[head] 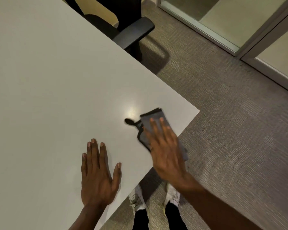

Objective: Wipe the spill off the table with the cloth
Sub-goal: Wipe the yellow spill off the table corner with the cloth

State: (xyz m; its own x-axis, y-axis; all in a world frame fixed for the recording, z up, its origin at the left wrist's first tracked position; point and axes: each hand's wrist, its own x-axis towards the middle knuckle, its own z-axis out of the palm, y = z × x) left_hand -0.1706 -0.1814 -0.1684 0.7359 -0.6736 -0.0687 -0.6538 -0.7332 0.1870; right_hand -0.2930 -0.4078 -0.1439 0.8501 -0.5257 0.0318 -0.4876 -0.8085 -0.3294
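A folded grey cloth (pixel 154 119) with a dark border lies near the right corner of the white table (pixel 48 80), partly hanging past the edge. My right hand (pixel 165 150) lies flat on top of the cloth, fingers spread, pressing it onto the tabletop. A small dark loop of the cloth (pixel 129 121) sticks out to the left. My left hand (pixel 98 173) rests flat on the table to the left, fingers apart, holding nothing. No spill is clearly visible; only a bright glare spot shows just beyond the cloth.
A black office chair (pixel 131 33) stands at the table's far edge. Grey carpet (pixel 231 130) covers the floor on the right, with a glass partition (pixel 223 22) beyond. My shoes (pixel 138 200) show below the table's near edge.
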